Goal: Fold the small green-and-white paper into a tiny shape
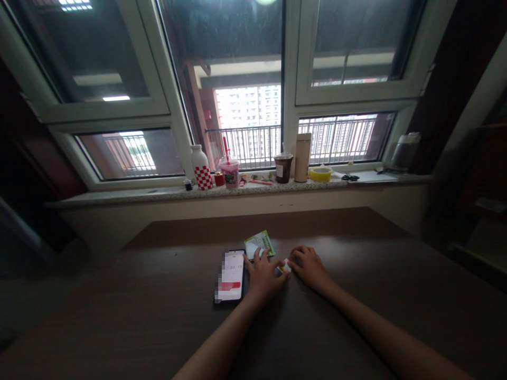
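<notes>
A small white and yellowish item (284, 267) lies between my two hands on the dark table (158, 327). My left hand (264, 274) holds it between thumb and index finger, the other fingers spread toward a green and white packet (266, 243). My right hand (309, 266) rests on the table just right of the item, its fingers curled with the tips near it; whether they pinch anything is hidden. Left of my left hand lies a black phone (233, 279) with a lit screen.
Behind the table, a stone sill (166, 196) bears a checkered white bottle (202, 169), a pink cup (230, 173), a dark drink cup (282, 169), a tan flask (302, 158), yellow tape (320, 174), black scissors (350, 178) and a clear jug (406, 151).
</notes>
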`<action>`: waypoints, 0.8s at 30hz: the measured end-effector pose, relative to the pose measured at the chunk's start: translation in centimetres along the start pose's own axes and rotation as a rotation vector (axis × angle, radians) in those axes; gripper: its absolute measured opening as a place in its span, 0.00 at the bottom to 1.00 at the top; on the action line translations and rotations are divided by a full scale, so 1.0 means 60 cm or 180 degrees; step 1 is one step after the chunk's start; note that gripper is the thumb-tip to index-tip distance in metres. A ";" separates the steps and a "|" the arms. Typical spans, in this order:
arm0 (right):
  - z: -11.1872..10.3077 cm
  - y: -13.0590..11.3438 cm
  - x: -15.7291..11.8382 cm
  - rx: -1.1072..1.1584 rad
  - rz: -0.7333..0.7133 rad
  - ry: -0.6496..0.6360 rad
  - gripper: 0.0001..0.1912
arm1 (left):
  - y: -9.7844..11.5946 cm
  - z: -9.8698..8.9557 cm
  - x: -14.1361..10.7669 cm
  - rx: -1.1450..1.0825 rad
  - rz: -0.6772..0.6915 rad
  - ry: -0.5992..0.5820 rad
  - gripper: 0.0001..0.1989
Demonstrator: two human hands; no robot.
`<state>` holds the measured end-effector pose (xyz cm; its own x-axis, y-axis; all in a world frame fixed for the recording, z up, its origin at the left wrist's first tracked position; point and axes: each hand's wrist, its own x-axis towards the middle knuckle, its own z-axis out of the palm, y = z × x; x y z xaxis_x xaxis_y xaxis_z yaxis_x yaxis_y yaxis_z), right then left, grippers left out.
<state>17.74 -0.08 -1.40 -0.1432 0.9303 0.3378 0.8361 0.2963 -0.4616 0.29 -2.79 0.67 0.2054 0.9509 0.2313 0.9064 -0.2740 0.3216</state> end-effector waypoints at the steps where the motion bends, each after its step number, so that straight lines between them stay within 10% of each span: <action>1: 0.000 -0.001 0.000 0.0006 0.0009 0.0010 0.06 | 0.000 -0.001 0.000 0.0006 -0.0013 -0.0024 0.16; 24: 0.007 0.003 0.004 -0.0037 0.0244 0.0057 0.07 | 0.001 -0.001 0.005 -0.0019 -0.0114 -0.0124 0.16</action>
<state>17.66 0.26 -1.74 -0.0692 0.9460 0.3166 0.8504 0.2218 -0.4771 0.40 -2.52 0.82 0.1871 0.9650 0.1837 0.9112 -0.2403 0.3345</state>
